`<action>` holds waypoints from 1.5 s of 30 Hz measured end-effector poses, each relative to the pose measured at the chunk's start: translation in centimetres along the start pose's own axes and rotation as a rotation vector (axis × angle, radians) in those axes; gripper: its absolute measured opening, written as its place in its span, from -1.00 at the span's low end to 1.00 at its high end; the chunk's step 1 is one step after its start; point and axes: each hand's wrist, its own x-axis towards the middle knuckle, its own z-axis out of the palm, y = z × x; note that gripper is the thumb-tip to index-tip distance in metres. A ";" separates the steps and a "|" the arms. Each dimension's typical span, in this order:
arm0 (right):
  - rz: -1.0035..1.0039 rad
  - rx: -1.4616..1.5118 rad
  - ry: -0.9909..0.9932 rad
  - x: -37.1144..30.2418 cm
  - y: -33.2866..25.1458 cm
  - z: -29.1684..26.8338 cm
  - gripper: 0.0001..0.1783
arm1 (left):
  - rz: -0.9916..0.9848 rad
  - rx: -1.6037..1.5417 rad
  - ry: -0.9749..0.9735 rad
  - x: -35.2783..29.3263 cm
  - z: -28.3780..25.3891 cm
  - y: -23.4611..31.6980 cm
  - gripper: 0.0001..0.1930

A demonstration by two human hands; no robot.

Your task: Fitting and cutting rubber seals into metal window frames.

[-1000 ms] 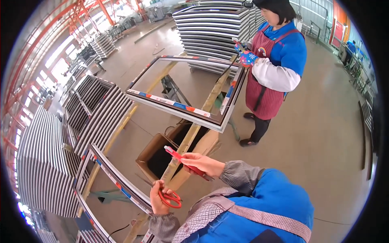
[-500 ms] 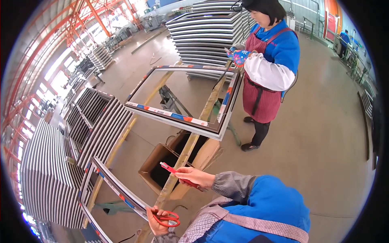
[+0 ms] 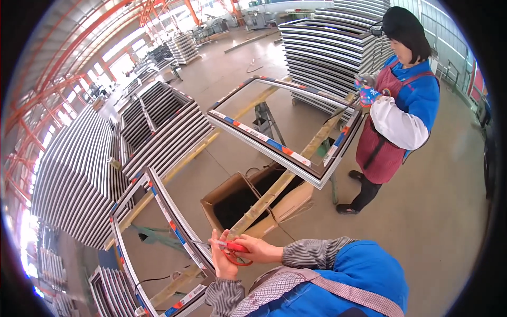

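Note:
Both my hands meet over the near end of the frame on the left. My left hand (image 3: 224, 260) has its fingers pointing up, some stretched. Red-handled scissors (image 3: 238, 260) lie across it, their blades reaching out past its left side. My right hand (image 3: 259, 249) is closed around a slim red tool (image 3: 233, 246), pressed close to the scissors' loops; its exact kind is partly hidden. Beside my left hand is the dark and white window-type frame (image 3: 179, 232), with blue, red and white tape along it.
A second taped frame (image 3: 253, 132) rests on yellow-padded beams (image 3: 269, 203). Below stands an open cardboard box (image 3: 214, 206). Stacked frames rise at left (image 3: 74, 174) and far back (image 3: 327, 58). A co-worker (image 3: 396, 116) in a maroon apron stands right of the second frame.
My right hand has come down and left with the slim red tool to meet my left hand. The scissors' blades now point left. The view has shifted, so the surroundings appear farther right.

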 end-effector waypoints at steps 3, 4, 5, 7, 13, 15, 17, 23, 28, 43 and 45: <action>0.011 -0.177 -0.071 -0.1 -0.3 -0.5 -0.58 | 0.045 0.066 0.016 0.5 -0.6 -0.8 -0.44; 0.075 -0.212 -0.131 0.0 -0.9 -0.2 -0.58 | 0.054 0.075 0.016 0.5 -1.1 -0.9 -0.35; 0.035 -0.298 -0.092 0.0 -0.3 0.7 -0.53 | 0.064 0.051 0.038 0.2 -1.5 -0.9 -0.34; -0.009 -0.232 -0.093 0.0 0.6 0.3 -0.51 | 0.069 0.025 0.070 0.5 -1.5 -1.8 -0.33; 0.219 0.039 -0.115 -0.8 3.5 -1.6 -0.53 | -0.183 0.198 0.074 1.1 0.0 -2.3 -0.38; 0.271 0.101 -0.041 -1.6 5.6 -2.4 -0.54 | -0.157 0.352 0.064 2.3 -0.8 -3.3 -0.36; 0.323 0.161 0.030 -2.1 6.0 -3.6 -0.56 | -0.129 0.503 0.058 4.2 -2.7 -4.1 -0.35; 0.556 0.195 0.151 -3.8 1.7 -7.3 -0.64 | 0.353 2.232 0.064 9.6 -7.6 -5.0 -0.13; 0.629 0.204 0.197 -5.5 1.6 -8.3 -0.63 | -0.055 2.523 -0.047 13.2 -12.1 -7.3 -0.41; 0.602 0.163 0.310 -7.7 5.3 -8.5 -0.75 | 0.303 2.729 -0.209 15.0 -12.5 -7.4 -0.68; 0.605 0.191 0.316 -7.6 4.8 -8.4 -0.75 | 0.266 2.767 -0.256 15.2 -12.4 -7.5 -0.72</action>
